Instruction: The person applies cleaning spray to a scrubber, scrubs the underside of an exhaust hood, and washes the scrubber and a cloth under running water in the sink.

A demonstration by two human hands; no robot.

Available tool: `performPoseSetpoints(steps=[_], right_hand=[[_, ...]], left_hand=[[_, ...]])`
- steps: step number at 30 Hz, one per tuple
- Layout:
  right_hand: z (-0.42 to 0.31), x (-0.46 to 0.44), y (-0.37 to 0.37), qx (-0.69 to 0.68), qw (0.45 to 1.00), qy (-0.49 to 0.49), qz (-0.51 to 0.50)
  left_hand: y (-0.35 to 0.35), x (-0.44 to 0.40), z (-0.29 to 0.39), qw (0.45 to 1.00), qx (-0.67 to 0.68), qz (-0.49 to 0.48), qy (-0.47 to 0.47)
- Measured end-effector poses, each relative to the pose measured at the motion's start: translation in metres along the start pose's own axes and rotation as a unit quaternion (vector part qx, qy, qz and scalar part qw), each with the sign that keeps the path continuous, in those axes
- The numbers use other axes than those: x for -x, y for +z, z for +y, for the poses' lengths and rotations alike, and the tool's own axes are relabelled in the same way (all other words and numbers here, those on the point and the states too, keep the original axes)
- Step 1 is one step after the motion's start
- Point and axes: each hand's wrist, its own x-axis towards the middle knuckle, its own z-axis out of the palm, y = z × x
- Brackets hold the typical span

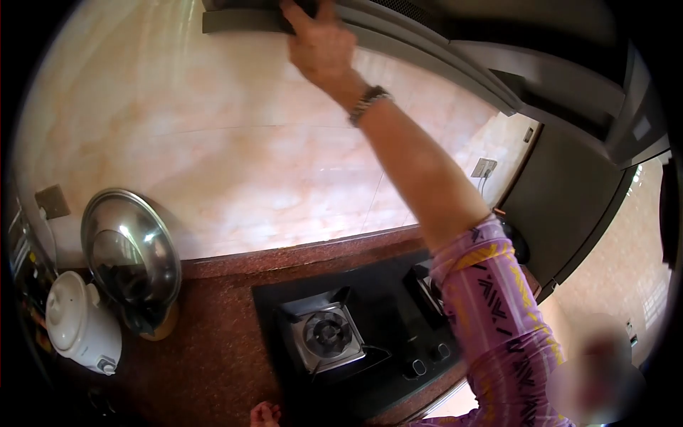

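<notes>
My right hand (324, 50) is stretched up to the underside of the range hood (427, 46), a metal watch or bracelet (369, 104) round its wrist. Its fingers curl about a dark part at the hood's lower edge; the fingertips are partly cut off by the frame. At the bottom edge, only the curled fingers of my left hand (265, 414) show, above the counter and left of the stove, with nothing visible in them. Below my raised arm lies a black gas stove (384, 320) with two burners and two knobs; the arm covers part of the right burner.
On the left of the counter (178, 356) stand a white rice cooker (82, 324) and a large metal lid (131, 249) leaning upright against the wall. A wall socket (484, 168) with a plug and a tall dark cabinet (569, 192) are at the right.
</notes>
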Motion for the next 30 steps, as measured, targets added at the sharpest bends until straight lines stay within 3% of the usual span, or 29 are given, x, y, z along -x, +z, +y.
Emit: performPoseSetpoints(steps=[4, 6, 10, 13, 16, 18, 20, 22, 24, 27, 30], right_hand=[[0.076, 0.022, -0.035, 0.074, 0.995, -0.045, -0.051], [0.122, 0.043, -0.05, 0.168, 0.981, 0.005, -0.096], [0.194, 0.079, -0.093, 0.225, 0.952, 0.139, -0.154], [0.224, 0.095, -0.107, 0.23, 0.925, 0.271, -0.135], [0.22, 0.097, -0.079, 0.223, 0.928, 0.287, -0.083], [0.18, 0.08, -0.068, 0.172, 0.937, 0.289, -0.093], [0.151, 0.07, -0.047, 0.107, 0.967, 0.228, -0.027], [0.11, 0.052, -0.036, 0.047, 0.978, 0.197, -0.049], [0.082, 0.036, -0.015, 0.016, 0.993, 0.109, 0.031], [0.072, 0.029, -0.028, 0.022, 0.993, 0.113, -0.041], [0.123, 0.048, -0.05, 0.066, 0.99, 0.106, -0.063]], left_hand=[[0.002, 0.0, -0.006, 1.0, -0.007, 0.0, 0.026], [0.004, 0.001, -0.005, 0.999, -0.007, 0.006, 0.03], [0.011, 0.002, -0.008, 0.998, -0.037, 0.03, 0.051], [0.013, 0.002, -0.009, 0.995, -0.062, 0.043, 0.067], [0.019, 0.009, 0.002, 0.991, -0.101, 0.049, 0.076], [0.021, 0.01, 0.005, 0.987, -0.131, 0.052, 0.079], [0.017, 0.007, -0.001, 0.99, -0.112, 0.043, 0.075], [0.022, 0.013, 0.006, 0.989, -0.127, 0.045, 0.067], [0.023, 0.012, 0.008, 0.987, -0.144, 0.045, 0.063], [0.025, 0.01, 0.002, 0.99, -0.118, 0.046, 0.061], [0.033, 0.019, 0.01, 0.984, -0.151, 0.069, 0.059]])
